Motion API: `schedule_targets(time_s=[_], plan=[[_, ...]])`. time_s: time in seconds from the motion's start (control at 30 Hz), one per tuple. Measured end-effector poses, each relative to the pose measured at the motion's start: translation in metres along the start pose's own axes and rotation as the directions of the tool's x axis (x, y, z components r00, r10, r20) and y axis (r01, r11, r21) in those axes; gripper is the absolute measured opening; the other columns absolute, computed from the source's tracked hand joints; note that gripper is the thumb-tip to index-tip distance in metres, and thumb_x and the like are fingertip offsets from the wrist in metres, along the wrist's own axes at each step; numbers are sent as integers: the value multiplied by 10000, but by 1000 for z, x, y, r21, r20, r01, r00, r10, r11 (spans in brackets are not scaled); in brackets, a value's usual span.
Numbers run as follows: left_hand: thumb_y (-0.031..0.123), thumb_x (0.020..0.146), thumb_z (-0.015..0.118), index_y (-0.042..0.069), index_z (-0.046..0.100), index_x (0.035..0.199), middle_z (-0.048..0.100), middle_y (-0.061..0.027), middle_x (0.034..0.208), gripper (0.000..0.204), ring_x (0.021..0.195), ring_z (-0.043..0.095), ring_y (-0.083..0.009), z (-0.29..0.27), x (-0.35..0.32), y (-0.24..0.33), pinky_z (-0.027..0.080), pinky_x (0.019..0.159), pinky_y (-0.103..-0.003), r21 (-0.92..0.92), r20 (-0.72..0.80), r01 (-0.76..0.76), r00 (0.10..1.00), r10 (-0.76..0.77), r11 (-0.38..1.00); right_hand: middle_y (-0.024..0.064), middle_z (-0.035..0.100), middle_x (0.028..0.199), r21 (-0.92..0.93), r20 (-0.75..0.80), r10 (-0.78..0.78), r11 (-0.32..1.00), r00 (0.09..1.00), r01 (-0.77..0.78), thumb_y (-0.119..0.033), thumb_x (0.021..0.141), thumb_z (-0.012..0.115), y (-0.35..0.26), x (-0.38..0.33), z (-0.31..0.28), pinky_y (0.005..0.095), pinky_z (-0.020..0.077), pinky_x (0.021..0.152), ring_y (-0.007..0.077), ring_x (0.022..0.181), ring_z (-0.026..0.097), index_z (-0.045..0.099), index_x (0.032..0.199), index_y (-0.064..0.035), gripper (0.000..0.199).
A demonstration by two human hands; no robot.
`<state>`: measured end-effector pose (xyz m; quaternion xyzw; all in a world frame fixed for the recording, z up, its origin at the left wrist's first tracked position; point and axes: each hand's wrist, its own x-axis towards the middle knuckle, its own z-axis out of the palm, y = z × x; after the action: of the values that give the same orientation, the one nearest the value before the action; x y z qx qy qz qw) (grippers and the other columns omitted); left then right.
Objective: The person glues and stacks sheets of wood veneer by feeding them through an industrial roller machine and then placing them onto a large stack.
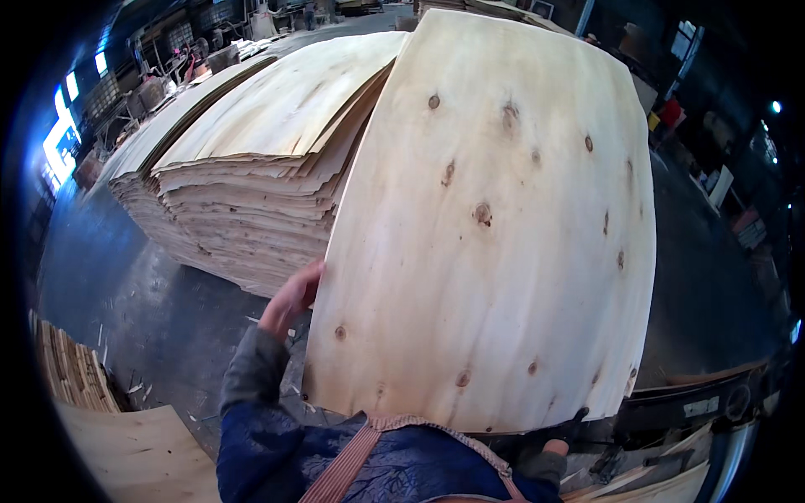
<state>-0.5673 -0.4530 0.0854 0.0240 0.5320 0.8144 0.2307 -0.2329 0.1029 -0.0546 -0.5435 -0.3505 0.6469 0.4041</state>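
Observation:
A large pale wood veneer sheet [503,277] with several brown knots spreads in front of me, its near edge close to my body. My left hand [295,295] is at the sheet's left edge, its fingers curled around behind that edge and partly hidden. At the near right corner, my right hand [572,429] seems to wear a dark glove; a dark fingertip laps over the edge, and the rest is under the sheet. Left of the sheet stands a tall stack of veneer sheets [251,201], its layers wavy and uneven.
Another veneer stack [138,159] stands farther left. Lower left are a bundle of wood strips [75,365] and a veneer piece [138,453]. A dark metal frame [696,407] and wood offcuts [646,482] lie at lower right. Scraps litter the grey floor [151,293]; machinery fills the back left.

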Motion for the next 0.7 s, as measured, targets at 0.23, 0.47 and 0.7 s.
schedule_targets(time_s=[0.23,0.47,0.7], plan=[[321,822,592,-30,532,1145,634,-149,1013,482,855,634,-224,26,62,34,511,754,-353,17,-166,238,958,-232,971,186,549,1155,-7,62,29,1000,998,-28,-510,865,507,-21,-11,-10,405,429,890,299,1009,516,479,1204,67,670],[273,735,694,-39,567,1066,658,-146,908,473,679,646,-217,56,23,53,529,650,-332,327,-179,34,984,27,944,194,539,1173,2,152,74,997,986,-75,-502,866,507,-39,-2,-28,409,422,905,304,1028,510,460,1228,63,673],[219,760,666,-49,530,1133,632,-149,1015,479,841,636,-218,55,14,26,514,747,-324,200,-234,107,971,-59,974,200,508,1216,14,180,137,990,974,-142,-514,877,473,-49,14,-24,423,399,939,321,1073,483,429,1264,51,685]])
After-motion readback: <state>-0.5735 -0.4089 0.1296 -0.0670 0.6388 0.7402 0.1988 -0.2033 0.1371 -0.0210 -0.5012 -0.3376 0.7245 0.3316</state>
